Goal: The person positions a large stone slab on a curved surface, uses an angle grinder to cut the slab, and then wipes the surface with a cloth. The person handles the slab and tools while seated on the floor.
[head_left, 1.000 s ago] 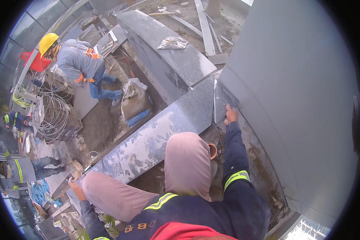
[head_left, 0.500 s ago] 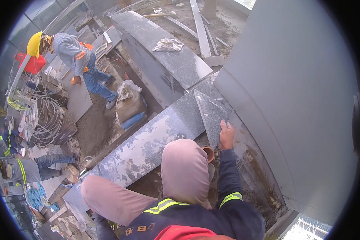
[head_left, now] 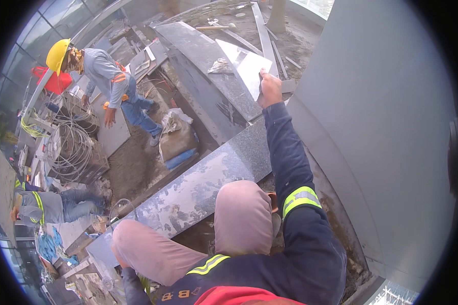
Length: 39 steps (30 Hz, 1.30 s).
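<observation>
Now the long granite slab [head_left: 203, 178], running eight to two o'clock, has its far end uncovered: I've lifted the triangular stone piece [head_left: 246, 65] to twelve. My right hand [head_left: 270, 90] pinches its edge; at seven, my left hand [head_left: 119, 257] hides its fingers, so I can't tell.

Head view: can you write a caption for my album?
A person's right hand holds a pale flat piece near a crumpled rag.
</observation>
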Available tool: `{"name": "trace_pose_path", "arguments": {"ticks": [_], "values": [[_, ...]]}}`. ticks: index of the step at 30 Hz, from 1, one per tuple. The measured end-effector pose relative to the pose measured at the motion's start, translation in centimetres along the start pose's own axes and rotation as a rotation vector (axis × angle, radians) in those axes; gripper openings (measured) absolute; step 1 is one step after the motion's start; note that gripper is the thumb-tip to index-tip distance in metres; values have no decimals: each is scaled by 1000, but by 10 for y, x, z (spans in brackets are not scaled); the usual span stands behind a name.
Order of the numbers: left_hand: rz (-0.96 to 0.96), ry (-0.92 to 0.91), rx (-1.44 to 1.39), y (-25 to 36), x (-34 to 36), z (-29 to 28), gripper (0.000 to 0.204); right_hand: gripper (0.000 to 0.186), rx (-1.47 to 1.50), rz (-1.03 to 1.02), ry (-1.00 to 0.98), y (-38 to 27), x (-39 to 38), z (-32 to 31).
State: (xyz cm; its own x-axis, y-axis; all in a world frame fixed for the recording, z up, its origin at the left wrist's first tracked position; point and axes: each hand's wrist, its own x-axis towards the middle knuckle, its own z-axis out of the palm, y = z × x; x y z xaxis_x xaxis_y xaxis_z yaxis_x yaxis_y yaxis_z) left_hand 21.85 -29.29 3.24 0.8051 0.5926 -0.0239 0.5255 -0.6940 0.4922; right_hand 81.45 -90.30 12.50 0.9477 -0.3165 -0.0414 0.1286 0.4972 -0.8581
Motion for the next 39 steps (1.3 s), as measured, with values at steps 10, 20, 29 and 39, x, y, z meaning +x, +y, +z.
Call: {"name": "trace_pose_path", "arguments": {"ticks": [10, 20, 29, 39], "values": [[-102, 178, 224, -113, -83, 7, 37, 56, -611, -222, -100, 8, -38, 17], [-129, 112, -6, -31, -26, 6, 36, 51, -1026, -82, -195, 133, -201, -66], [-145, 59, 49, -31, -27, 23, 37, 47, -1205, -75, 4, 87, -218, -161], [-157, 23, 66, -16, -31, 9, 38, 52, -1499, 1, -4, 65, -149, -221]]}}
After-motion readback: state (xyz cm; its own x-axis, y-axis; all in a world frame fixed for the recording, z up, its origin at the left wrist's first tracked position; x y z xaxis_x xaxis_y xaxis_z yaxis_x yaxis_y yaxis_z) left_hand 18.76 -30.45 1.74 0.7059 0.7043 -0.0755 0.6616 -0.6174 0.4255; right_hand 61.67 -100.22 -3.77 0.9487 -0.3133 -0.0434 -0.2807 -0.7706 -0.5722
